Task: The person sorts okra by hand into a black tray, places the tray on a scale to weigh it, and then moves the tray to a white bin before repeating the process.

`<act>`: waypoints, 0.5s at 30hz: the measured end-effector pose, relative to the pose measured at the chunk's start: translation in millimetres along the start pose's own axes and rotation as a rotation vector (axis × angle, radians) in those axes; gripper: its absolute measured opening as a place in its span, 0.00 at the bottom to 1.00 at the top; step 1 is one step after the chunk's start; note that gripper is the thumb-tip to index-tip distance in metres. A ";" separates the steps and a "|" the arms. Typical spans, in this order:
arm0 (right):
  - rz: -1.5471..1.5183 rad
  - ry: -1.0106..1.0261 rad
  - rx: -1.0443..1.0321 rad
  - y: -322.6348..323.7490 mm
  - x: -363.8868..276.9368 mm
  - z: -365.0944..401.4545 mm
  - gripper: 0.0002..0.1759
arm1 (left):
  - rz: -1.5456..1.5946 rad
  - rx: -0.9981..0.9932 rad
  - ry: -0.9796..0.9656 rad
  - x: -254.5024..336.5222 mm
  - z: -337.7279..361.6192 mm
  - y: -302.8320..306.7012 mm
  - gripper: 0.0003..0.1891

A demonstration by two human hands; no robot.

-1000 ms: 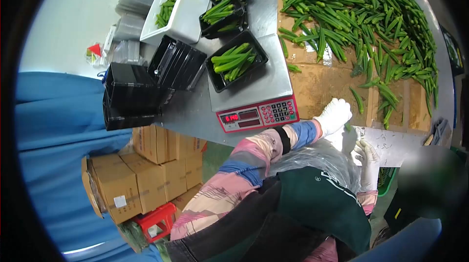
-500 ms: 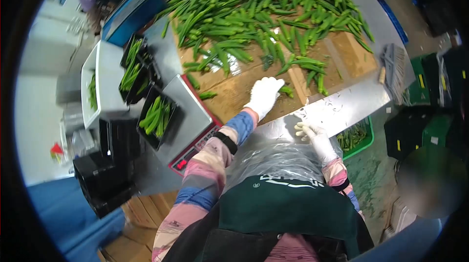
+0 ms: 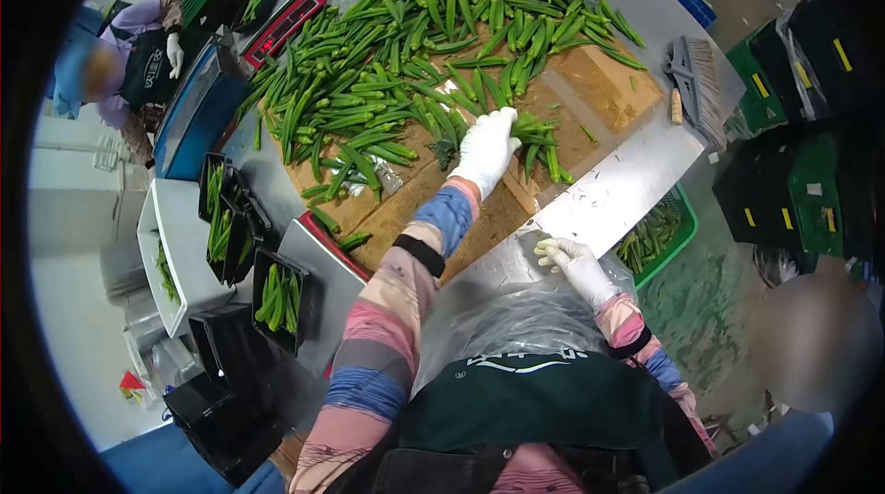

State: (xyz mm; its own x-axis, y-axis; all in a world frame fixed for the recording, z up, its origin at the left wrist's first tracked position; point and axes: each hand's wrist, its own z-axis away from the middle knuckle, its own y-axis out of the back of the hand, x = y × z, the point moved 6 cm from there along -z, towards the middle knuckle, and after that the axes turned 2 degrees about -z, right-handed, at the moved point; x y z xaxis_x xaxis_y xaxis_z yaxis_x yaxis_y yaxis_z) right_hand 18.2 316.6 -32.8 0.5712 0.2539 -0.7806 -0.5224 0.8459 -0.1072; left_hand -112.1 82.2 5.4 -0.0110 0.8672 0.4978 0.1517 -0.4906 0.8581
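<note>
Just off the near edge of the flat brown cardboard sheet [image 3: 604,88], on the steel tabletop [image 3: 636,171]: right hand [image 3: 573,264], white glove, half-curled, can't tell if holding anything. On the cardboard's near part: left hand [image 3: 486,148], white glove, closed over a small bunch of green okra pods [image 3: 537,130]. Risk: loose grip, could shed pods past the cardboard's near edge; could drag neighbours from the big okra heap [image 3: 415,24] farther up the cardboard. Fingertips hidden under pods; count unreadable.
</note>
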 end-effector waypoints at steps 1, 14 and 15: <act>-0.006 0.006 0.010 0.7 -1.1 -0.7 0.15 | -0.028 -0.046 -0.034 5.6 -5.4 -11.3 0.24; 0.002 0.026 0.057 12.0 9.5 1.8 0.14 | -0.056 -0.019 0.067 -2.0 8.4 -35.8 0.28; 0.000 0.024 0.054 10.5 10.6 1.2 0.14 | -0.048 0.014 0.027 1.3 10.1 -31.8 0.28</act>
State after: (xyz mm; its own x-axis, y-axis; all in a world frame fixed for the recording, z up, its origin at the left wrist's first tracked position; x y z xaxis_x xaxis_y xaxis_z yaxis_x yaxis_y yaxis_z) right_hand 19.5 328.7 -41.4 0.5554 0.2433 -0.7952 -0.4871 0.8702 -0.0740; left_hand -106.9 99.8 -22.5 -0.0454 0.8868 0.4599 0.1640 -0.4476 0.8791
